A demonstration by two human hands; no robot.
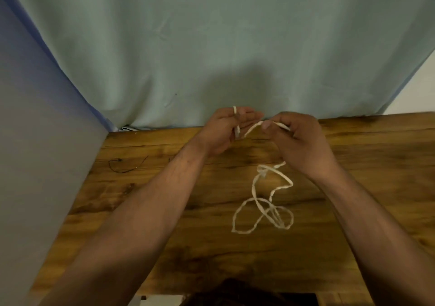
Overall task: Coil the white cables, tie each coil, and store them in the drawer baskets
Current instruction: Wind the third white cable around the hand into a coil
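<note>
We're winding white cable [261,202] around left hand [223,129] fingers, curled on the wrap; right hand [296,138] pinching the strand at 12 o'clock. Slack lying loose on wooden table [146,211]. Best keeping tension even.

The cable [263,202] between and below the hands is white. The tabletop [164,235] under them is warm brown wood with darker grain streaks. Beyond the hands hangs a pale grey-green curtain [211,46]; left of them, a thin black wire [124,164].
</note>
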